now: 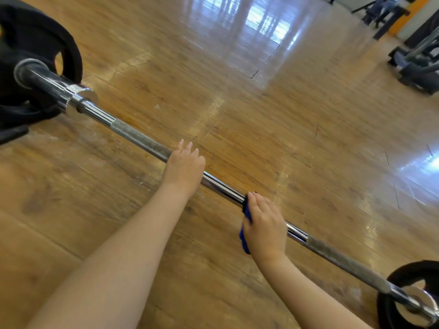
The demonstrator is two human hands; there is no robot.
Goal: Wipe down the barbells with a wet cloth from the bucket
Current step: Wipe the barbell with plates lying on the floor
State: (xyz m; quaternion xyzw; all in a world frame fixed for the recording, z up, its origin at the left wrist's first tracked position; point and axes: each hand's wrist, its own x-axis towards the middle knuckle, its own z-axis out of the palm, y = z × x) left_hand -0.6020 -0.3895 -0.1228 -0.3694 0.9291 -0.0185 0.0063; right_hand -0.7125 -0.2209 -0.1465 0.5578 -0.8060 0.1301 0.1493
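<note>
Where the right hand (264,230) meets the bar, a blue cloth (245,230) is gripped against the chrome, the fingers curled over the top of the shaft and the cloth folded beneath the palm; a strip of blue is seen hanging out on the hand's left edge, below the thumb side. The left hand (184,166) is laid on the barbell (142,140) further along, at the end of a knurled stretch; its fingers are held straight and close together, pointing away across the bar, with nothing pinched (how the thumb lies under the shaft cannot be told). A smooth, bright length of bar is left bare between the two hands, which are kept near each other but apart.

The barbell is stretched diagonally from upper left to lower right above a wooden floor (285,129); knurled grey sections are seen on either side of the hands. At the upper left the sleeve is loaded with black weight plates (35,43), and a further black plate (408,276) is carried at the lower right end, behind a chrome collar. Window light is reflected on the glossy boards at the top; dark gym equipment (418,65) is placed at the far right edge, well apart from the bar.
</note>
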